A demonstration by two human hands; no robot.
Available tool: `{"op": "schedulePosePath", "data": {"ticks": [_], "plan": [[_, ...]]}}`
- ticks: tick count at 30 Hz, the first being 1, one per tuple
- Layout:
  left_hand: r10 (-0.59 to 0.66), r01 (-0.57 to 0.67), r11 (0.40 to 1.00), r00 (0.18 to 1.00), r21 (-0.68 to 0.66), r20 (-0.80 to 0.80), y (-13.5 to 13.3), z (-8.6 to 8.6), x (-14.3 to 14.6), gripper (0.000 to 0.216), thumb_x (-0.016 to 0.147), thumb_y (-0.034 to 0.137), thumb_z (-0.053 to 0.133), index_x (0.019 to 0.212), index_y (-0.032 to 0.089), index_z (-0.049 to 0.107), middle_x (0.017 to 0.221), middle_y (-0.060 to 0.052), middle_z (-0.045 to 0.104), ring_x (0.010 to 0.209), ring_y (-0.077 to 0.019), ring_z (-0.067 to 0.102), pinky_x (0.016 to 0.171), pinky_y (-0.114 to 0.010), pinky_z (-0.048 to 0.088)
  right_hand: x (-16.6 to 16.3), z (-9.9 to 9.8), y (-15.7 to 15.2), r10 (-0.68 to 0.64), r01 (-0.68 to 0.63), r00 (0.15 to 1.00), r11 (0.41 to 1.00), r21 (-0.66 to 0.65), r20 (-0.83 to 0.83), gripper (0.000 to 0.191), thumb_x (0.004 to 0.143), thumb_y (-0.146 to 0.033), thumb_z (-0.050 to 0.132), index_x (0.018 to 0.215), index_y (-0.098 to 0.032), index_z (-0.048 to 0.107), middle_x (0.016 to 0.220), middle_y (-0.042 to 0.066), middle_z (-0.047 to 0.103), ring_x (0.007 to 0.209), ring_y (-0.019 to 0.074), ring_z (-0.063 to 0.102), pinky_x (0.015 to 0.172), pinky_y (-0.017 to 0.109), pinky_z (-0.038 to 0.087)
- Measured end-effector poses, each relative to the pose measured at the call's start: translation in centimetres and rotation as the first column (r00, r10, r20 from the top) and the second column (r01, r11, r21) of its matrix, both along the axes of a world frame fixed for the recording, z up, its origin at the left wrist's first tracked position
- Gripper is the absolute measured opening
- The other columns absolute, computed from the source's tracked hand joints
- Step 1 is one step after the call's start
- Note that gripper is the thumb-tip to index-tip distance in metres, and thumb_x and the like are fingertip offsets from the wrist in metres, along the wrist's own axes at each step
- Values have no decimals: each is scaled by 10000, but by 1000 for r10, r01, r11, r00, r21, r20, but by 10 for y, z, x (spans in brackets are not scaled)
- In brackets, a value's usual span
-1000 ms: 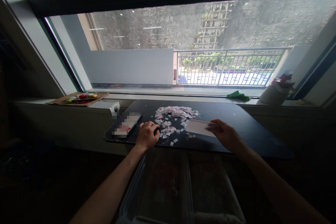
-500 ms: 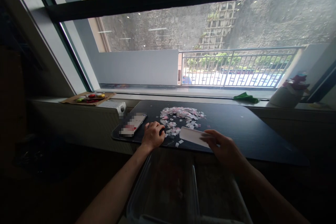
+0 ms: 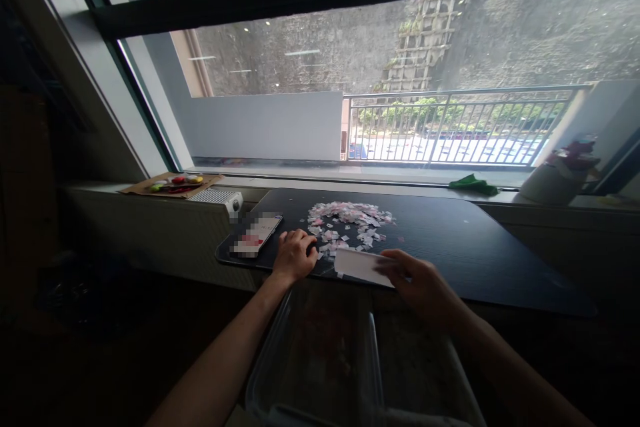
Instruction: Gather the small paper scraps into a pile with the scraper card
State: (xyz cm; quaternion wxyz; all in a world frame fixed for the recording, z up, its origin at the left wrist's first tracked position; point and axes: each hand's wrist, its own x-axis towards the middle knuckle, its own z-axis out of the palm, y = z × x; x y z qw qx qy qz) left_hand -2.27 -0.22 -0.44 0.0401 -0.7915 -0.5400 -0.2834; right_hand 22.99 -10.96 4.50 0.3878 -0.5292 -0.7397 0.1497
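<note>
My right hand (image 3: pixel 417 280) grips one end of a flat white card-like piece (image 3: pixel 357 265) with slightly rounded corners. Its free end points left, just over the near part of the dark table, at the edge of a heap of small white and pink paper scraps (image 3: pixel 350 213). To the left, my left hand (image 3: pixel 296 255) rests on the table with loosely curled fingers. A dark gap shows between thumb and forefinger, and I see nothing held there. Below the table edge is a clear plastic bin (image 3: pixel 375 347); its contents are too dark to make out.
A phone (image 3: pixel 257 235), partly pixelated, lies left of my left hand on the black table (image 3: pixel 440 233). A green cloth (image 3: pixel 473 183) and a pale sack-like thing (image 3: pixel 555 177) stand along the windowsill. Cardboard with colourful items (image 3: pixel 173 185) lies at the left.
My right hand and the white piece have moved a little left and down, towards the table's near edge. My left hand stays in place.
</note>
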Motion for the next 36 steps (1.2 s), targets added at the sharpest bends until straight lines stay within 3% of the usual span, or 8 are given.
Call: {"op": "schedulePosePath", "data": {"ticks": [8, 12, 15, 22, 31, 36], "plan": [[-4, 4, 1000, 1000, 4, 10, 1, 0, 0, 225, 803, 219, 537, 943, 232, 713, 982, -66, 670, 988, -257, 612, 1043, -507, 357, 50, 9, -15, -182, 180, 979, 983, 35, 87, 195, 811, -371, 604, 935, -244, 684, 721, 19, 776, 586, 196, 711, 530, 266, 546], [0, 0, 1000, 1000, 11, 5, 1, 0, 0, 228, 802, 216, 541, 951, 235, 713, 977, -65, 673, 981, -249, 616, 1034, -495, 368, 35, 13, -8, -126, 122, 989, 991, 58, 72, 213, 839, -317, 521, 974, -244, 669, 862, 41, 802, 742, 214, 755, 636, 285, 577], [0, 0, 1000, 1000, 9, -7, 1, 0, -1, 232, 813, 225, 534, 961, 232, 712, 982, -69, 672, 996, -251, 616, 1036, -491, 368, 29, 13, -7, -103, 100, 991, 994, 40, 85, 198, 839, -324, 517, 940, -250, 670, 850, 37, 802, 722, 214, 752, 634, 290, 570], [0, 0, 1000, 1000, -4, -2, 2, -1, -2, 239, 819, 239, 522, 972, 224, 706, 992, -75, 669, 1009, -255, 606, 1045, -494, 352, 72, 16, -28, -189, 186, 972, 982, 36, 137, 211, 818, -362, 545, 928, -243, 680, 794, 38, 794, 635, 219, 726, 562, 285, 539], [-13, 13, 1000, 1000, -4, -3, 4, -1, -5, 253, 819, 258, 511, 974, 226, 708, 999, -76, 673, 1016, -266, 608, 1040, -501, 362, 69, 13, -20, -110, 112, 989, 994, -13, 95, 247, 858, -431, 541, 888, -239, 693, 783, 21, 772, 669, 199, 705, 600, 278, 541], [-15, 15, 1000, 1000, 3, 4, 4, -1, -5, 245, 810, 262, 514, 955, 236, 710, 975, -69, 673, 1018, -267, 607, 1035, -496, 366, 92, 10, -25, -165, 162, 985, 985, -56, -51, 348, 785, -559, 619, 875, -231, 694, 766, 44, 777, 671, 226, 711, 629, 323, 574]]}}
